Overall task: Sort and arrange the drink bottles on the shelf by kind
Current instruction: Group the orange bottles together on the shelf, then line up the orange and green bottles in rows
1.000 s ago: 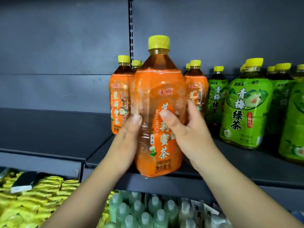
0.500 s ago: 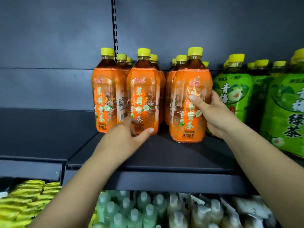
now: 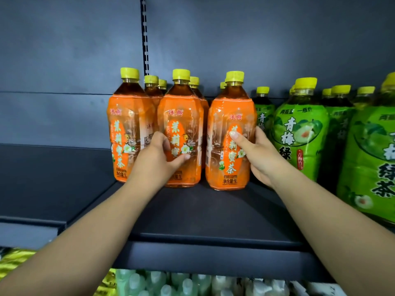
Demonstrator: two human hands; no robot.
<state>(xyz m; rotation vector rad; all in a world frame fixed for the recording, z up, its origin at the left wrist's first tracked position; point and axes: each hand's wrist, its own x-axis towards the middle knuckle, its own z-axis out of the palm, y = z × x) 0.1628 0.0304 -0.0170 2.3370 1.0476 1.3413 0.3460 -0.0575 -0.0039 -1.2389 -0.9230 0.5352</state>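
So the left hand [image 3: 159, 161] was wrapped round the middle orange tea bottle [image 3: 181, 124], right hand [image 3: 259, 155] gripping the right orange tea bottle [image 3: 229, 116]. Both stood upright on the shelf [image 3: 203, 212], set back from its front edge, green tea bottles [image 3: 300, 133] just beside.

Orange-label tea bottles [image 3: 128, 129] w/ yellow caps are stood upright in 3 rows at mid shelf [image 3: 213, 210]; green-label tea bottles [image 3: 299, 133], same caps, are packed upright just to the right. Front-mid orange bottle [image 3: 181, 116] is gripped by left hand [image 3: 158, 161], front-right orange bottle [image 3: 230, 112] by right hand [image 3: 263, 161].
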